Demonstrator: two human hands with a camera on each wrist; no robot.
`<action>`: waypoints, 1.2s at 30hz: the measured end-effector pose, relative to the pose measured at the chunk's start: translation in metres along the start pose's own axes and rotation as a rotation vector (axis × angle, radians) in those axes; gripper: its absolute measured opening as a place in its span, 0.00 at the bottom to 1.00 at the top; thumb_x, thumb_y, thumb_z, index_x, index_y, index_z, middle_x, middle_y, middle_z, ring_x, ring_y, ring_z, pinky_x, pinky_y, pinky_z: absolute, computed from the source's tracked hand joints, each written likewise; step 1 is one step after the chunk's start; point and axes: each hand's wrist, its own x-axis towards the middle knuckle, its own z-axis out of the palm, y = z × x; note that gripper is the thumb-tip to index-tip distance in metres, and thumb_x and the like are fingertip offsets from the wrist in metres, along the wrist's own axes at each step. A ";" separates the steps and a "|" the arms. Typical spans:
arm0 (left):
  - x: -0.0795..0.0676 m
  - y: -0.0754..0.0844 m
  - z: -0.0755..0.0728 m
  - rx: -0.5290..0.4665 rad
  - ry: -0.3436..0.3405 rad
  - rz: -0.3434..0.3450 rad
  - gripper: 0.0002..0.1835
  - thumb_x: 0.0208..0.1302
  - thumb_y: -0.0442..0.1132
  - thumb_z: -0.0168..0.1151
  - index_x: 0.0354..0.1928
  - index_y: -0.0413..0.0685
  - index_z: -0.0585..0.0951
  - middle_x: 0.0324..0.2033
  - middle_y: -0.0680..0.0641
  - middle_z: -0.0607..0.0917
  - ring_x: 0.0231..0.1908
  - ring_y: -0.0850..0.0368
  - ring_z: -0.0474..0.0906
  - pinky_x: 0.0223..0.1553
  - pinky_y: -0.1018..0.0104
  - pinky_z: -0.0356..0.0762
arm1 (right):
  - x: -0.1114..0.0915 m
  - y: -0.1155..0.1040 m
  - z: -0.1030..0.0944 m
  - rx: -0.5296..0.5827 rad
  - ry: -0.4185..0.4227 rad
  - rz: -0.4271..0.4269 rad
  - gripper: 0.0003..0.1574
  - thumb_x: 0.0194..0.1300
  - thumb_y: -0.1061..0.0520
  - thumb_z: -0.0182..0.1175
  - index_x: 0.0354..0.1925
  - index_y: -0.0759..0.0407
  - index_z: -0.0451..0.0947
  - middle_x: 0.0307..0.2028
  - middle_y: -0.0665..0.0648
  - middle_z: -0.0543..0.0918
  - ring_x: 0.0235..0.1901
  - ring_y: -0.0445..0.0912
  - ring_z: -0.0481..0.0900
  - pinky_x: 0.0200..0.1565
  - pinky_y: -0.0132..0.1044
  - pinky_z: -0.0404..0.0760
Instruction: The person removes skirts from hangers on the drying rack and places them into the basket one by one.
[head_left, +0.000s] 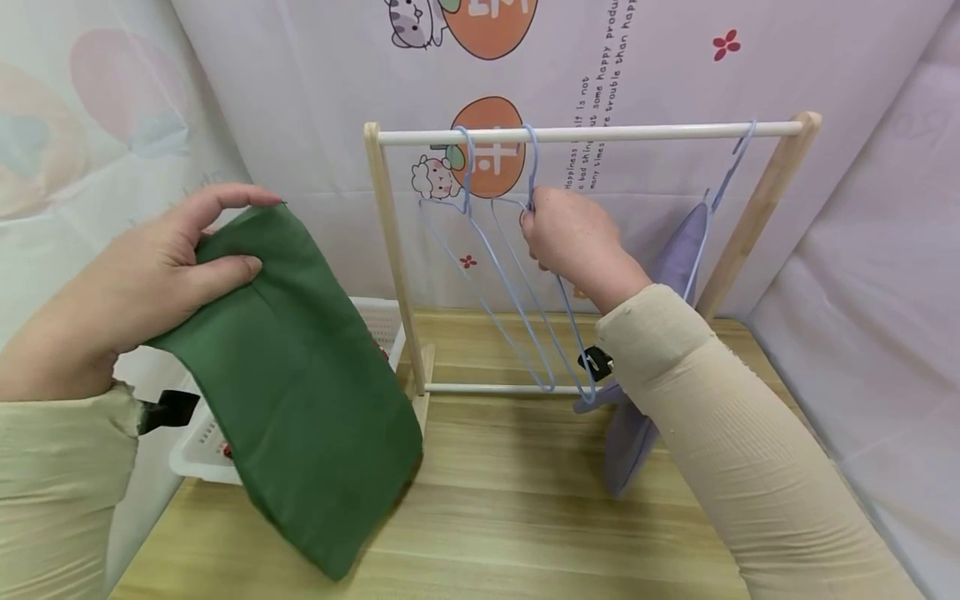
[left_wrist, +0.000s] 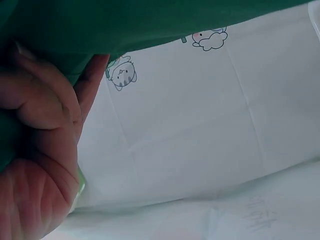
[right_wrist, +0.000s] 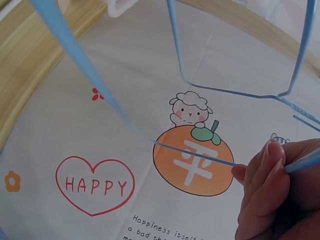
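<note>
My left hand holds a green cloth by its upper edge, thumb on the near face and fingers behind; the cloth hangs down over the table. In the left wrist view, the curled fingers lie against the green fabric. My right hand pinches a light-blue hanger just below its hook, which is still over the rack's white bar. Left of it hangs another bare blue hanger. The right wrist view shows the pinched hanger running into my fingertips.
A purple garment hangs on a hanger at the rack's right end, partly behind my right arm. A white basket stands at the left, mostly hidden by the green cloth. The rack's wooden posts stand on the wood-grain table.
</note>
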 end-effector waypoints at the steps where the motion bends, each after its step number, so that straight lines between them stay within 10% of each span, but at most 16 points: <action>1: 0.001 0.000 0.000 0.001 0.013 -0.011 0.26 0.76 0.48 0.61 0.71 0.82 0.71 0.55 0.50 0.83 0.46 0.60 0.78 0.42 0.74 0.68 | 0.000 0.000 0.000 -0.003 0.001 0.000 0.18 0.82 0.50 0.40 0.48 0.57 0.74 0.33 0.55 0.88 0.36 0.51 0.86 0.39 0.48 0.78; 9: 0.009 0.000 -0.003 -0.057 0.116 -0.046 0.14 0.77 0.52 0.58 0.58 0.67 0.86 0.57 0.60 0.82 0.52 0.65 0.74 0.41 0.78 0.68 | -0.001 0.004 -0.001 0.006 0.016 -0.005 0.18 0.82 0.50 0.40 0.47 0.57 0.74 0.32 0.55 0.88 0.36 0.51 0.86 0.41 0.49 0.78; 16: 0.009 -0.001 -0.016 -0.509 0.006 -0.131 0.21 0.72 0.40 0.68 0.65 0.57 0.82 0.47 0.54 0.89 0.27 0.56 0.87 0.25 0.63 0.84 | -0.001 0.005 -0.001 -0.001 0.024 -0.012 0.18 0.82 0.49 0.40 0.47 0.57 0.74 0.32 0.54 0.89 0.35 0.51 0.86 0.40 0.49 0.78; 23: 0.014 -0.009 -0.025 -0.911 0.042 -0.118 0.27 0.65 0.22 0.66 0.64 0.49 0.83 0.44 0.46 0.91 0.25 0.51 0.89 0.21 0.59 0.85 | 0.000 0.004 -0.001 -0.005 0.010 -0.003 0.18 0.82 0.50 0.40 0.48 0.56 0.74 0.33 0.54 0.88 0.35 0.51 0.86 0.39 0.48 0.77; 29: 0.021 -0.008 -0.027 -1.086 0.170 -0.032 0.26 0.62 0.15 0.62 0.59 0.41 0.85 0.37 0.41 0.92 0.22 0.52 0.88 0.13 0.63 0.80 | 0.000 0.003 0.000 -0.003 0.008 -0.002 0.18 0.82 0.49 0.40 0.47 0.56 0.74 0.32 0.54 0.88 0.36 0.51 0.85 0.39 0.48 0.77; 36: 0.028 -0.006 -0.028 -1.200 0.269 -0.082 0.26 0.59 0.13 0.62 0.57 0.40 0.86 0.39 0.42 0.91 0.25 0.52 0.89 0.17 0.61 0.83 | 0.000 0.002 0.000 -0.003 0.006 -0.008 0.18 0.82 0.49 0.40 0.48 0.57 0.74 0.32 0.54 0.88 0.36 0.51 0.85 0.40 0.48 0.77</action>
